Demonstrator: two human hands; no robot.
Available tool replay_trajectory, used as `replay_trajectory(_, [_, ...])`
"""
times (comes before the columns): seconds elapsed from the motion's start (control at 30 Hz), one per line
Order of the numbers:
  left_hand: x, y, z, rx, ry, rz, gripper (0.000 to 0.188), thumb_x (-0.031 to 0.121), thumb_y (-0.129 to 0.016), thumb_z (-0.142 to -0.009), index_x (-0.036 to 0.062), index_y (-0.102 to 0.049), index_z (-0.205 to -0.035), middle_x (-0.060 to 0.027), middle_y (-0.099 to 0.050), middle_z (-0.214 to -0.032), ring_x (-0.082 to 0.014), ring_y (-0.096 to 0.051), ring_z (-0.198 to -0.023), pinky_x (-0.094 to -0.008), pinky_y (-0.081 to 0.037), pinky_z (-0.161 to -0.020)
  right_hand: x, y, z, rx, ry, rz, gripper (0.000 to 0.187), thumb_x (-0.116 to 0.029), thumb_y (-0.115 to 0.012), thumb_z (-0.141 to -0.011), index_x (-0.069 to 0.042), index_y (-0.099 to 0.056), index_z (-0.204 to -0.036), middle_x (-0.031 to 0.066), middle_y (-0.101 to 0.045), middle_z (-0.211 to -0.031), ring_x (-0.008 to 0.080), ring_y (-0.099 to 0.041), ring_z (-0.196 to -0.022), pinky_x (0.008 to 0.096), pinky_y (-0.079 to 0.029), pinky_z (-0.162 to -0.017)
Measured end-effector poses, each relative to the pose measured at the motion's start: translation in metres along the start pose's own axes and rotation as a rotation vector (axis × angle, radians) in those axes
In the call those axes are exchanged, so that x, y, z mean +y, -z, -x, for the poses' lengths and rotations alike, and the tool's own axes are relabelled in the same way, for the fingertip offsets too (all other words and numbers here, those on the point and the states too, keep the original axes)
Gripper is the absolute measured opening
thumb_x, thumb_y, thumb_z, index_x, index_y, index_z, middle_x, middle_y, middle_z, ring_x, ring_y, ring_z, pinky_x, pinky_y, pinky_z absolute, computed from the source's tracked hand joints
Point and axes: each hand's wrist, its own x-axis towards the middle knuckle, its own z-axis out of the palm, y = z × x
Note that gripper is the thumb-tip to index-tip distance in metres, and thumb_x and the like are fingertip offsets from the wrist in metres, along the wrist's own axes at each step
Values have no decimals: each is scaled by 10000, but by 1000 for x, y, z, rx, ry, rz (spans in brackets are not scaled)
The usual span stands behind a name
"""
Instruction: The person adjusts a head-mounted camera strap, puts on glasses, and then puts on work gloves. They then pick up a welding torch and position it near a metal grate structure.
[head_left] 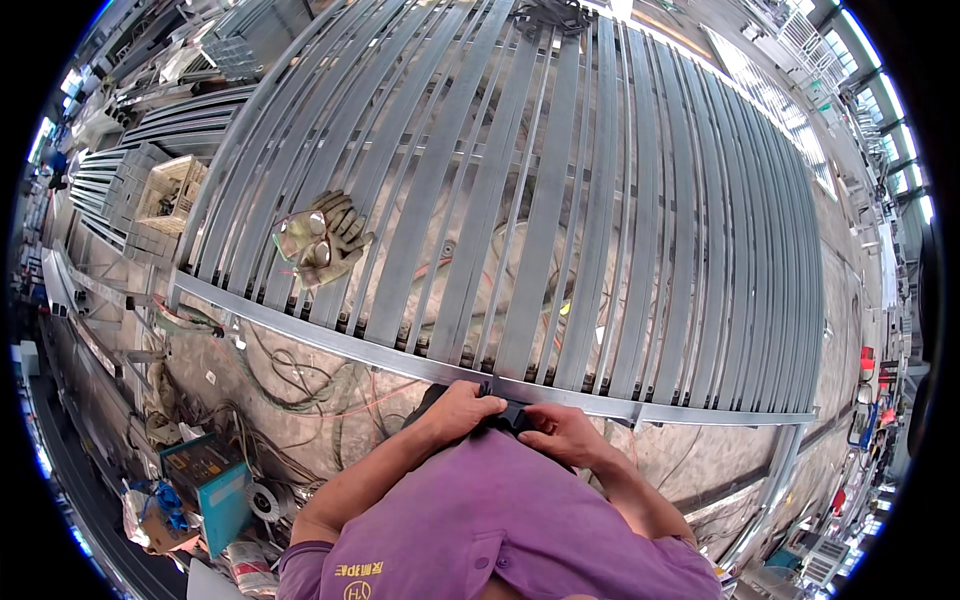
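Observation:
Both of my hands are at my waist, just below the near rail of a metal rack. My left hand [465, 410] is closed on a small black item [511, 415], whose kind I cannot make out. On its other side my right hand [567, 435] has its fingers curled in against the same black item. The fingertips are partly hidden, and dark cloth shows behind them. Ahead, on the left part of the rack, lie grey-green work gloves [346, 222] with a pair of clear glasses [316, 240] beside and partly over them.
Long grey metal bars [545, 215] lie side by side across the rack's near rail [330, 343]. Cables and hoses [290, 385] run over the floor at left, near a teal machine box [222, 495]. A cream crate [172, 192] stands far left; a dark bundle [550, 16] sits at the far end.

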Motion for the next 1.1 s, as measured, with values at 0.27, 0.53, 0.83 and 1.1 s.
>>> replay_trajectory(0.27, [0,8,3,34,16,71,335,329,-651,-1032,51,-703,-853,41,-579,-716,-76,-480,-586,-279,-382,-534,-19,-24,-4,150,112,342,475,-304,-743,-947,-18,-659,-1316,256,-736,-1138,380,-734,-1038,398,-573,-881])
replay_trajectory(0.53, [9,30,18,117,80,413,611,608,-434,-1095,40,-610,-958,59,-342,-599,-86,-286,-452,-275,-243,-425,12,-47,-14,299,-23,-79,421,-288,-653,-1028,54,-612,-1270,100,-709,-988,162,-646,-908,319,-520,-851])
replay_trajectory(0.83, [-13,41,21,20,-15,324,373,380,-706,-1039,22,-661,-1133,50,-459,-704,-46,-394,-558,-227,-338,-483,20,-70,-15,373,-51,-459,273,-266,-581,-1074,-50,-659,-1221,-38,-603,-927,53,-504,-767,228,-414,-674])
replay_trajectory(1.1, [-37,46,11,213,-268,-181,328,306,-888,-894,3,-781,-957,11,-670,-714,-34,-516,-560,-234,-386,-485,20,-80,-15,347,-32,-403,287,-262,-593,-1077,-24,-677,-1214,-8,-660,-1027,77,-574,-905,240,-474,-823])
